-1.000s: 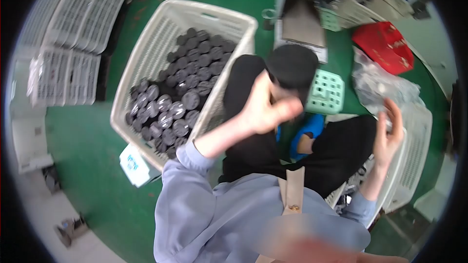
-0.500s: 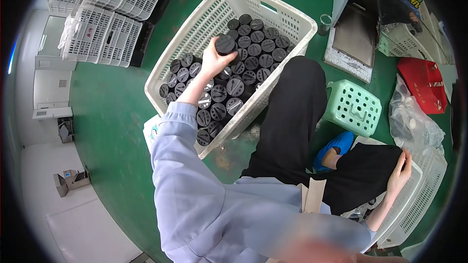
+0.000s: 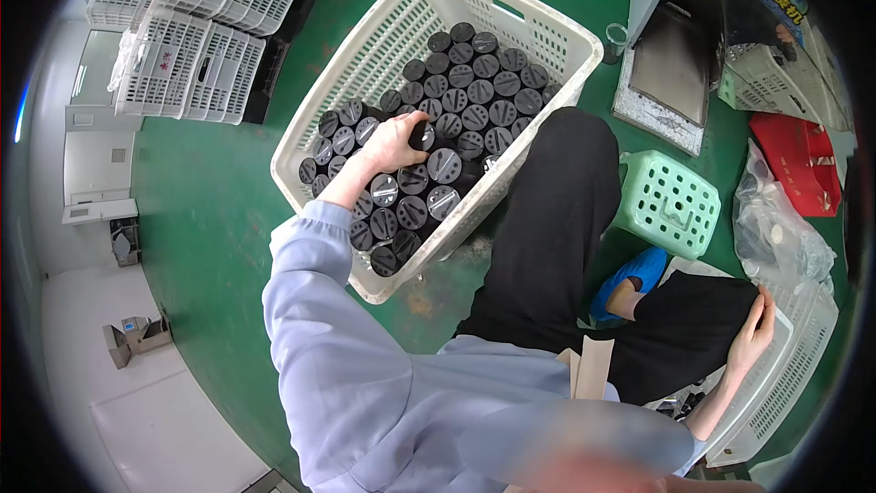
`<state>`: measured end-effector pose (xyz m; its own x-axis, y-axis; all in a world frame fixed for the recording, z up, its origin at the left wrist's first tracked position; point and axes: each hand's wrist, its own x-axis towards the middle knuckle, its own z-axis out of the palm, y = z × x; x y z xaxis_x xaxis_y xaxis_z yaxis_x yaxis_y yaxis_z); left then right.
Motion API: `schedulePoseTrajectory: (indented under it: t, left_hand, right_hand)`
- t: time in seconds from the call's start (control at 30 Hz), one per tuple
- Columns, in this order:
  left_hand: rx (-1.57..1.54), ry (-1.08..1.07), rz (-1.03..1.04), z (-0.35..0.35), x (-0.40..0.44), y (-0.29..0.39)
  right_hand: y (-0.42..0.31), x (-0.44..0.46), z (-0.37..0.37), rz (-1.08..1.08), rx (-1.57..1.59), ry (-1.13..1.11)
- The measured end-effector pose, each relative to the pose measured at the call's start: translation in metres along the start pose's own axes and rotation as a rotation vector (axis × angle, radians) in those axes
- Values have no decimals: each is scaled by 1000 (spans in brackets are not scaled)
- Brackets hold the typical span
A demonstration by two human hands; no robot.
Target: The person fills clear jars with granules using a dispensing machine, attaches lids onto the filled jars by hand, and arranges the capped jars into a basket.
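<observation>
My left hand (image 3: 392, 143) is inside a white plastic basket (image 3: 351, 283), its fingers closed around the top of a black shaker-lidded jar (image 3: 422, 136). Many similar black jars (image 3: 474, 117) stand packed around it, their round lids showing holes and slots. Some lids near the hand have pale marks or shine. My fingers and palm partly cover the held jar and its neighbours. On the black-trousered knee at the right lies my right hand (image 3: 753, 333), fingers stretched out and holding nothing.
A green stool (image 3: 671, 205) stands right of my leg. Beyond it are a red bag (image 3: 794, 164), a clear plastic bag (image 3: 776, 228) and a metal-trayed machine (image 3: 671, 64). White crates (image 3: 196, 64) are stacked at the upper left. A glass beaker (image 3: 615, 41) sits beside the basket.
My left hand has moved back toward me and lower into the basket. The jar it held raised has been let go among the others, and the fingers now grip another. The right hand stays put.
</observation>
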<state>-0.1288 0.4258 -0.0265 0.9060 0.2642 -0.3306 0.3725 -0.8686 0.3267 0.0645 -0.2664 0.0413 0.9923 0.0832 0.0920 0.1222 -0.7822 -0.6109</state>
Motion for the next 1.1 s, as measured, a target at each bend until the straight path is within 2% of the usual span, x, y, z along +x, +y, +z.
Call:
schedulePoseTrajectory:
  t: [0.13,0.23,0.37,0.47,0.57,0.7,0.77,0.8,0.83,0.87,0.93,0.97,1.0,1.03,1.07,1.1]
  left_hand:
    - [-34,-63,14,-7,0,2]
    - [-66,-165,-73,-17,-1,13]
    - [-76,-218,-81,-23,-1,19]
    - [-99,-219,-28,-24,1,14]
    - [-105,-253,-86,-24,3,12]
    - [-118,-268,-145,-25,3,17]
    - [-96,-267,-120,-26,3,12]
    - [-107,-206,-90,-28,-1,11]
    - [-120,-155,-39,-27,-3,13]
    - [-134,-123,-66,-34,-5,25]
    - [-119,52,-66,-43,-9,48]
    - [-225,94,-141,-46,-9,58]
    - [-247,186,-73,-45,-8,56]
    - [-172,290,-2,-48,-7,58]
    - [-268,361,77,-47,-5,58]
    - [-236,393,92,-54,-6,82]
  right_hand:
    - [19,-8,-4,-6,117,54]
    - [36,-20,-11,7,137,160]
    - [61,-40,-18,120,163,301]
    - [151,-66,-26,216,206,336]
    - [215,-96,-25,354,234,284]
    - [268,-129,-2,460,86,237]
    - [296,-147,14,477,68,109]
    - [361,-163,17,561,46,-51]
    - [417,-170,27,518,11,-118]
    - [425,-181,31,561,-2,-174]
    - [408,-191,52,623,2,-239]
    - [408,-200,64,659,58,-240]
    - [362,-187,57,645,-193,-290]
    - [355,-175,62,860,-247,-383]
    - [342,-169,69,899,-274,-289]
    - [316,-157,72,932,-267,-256]
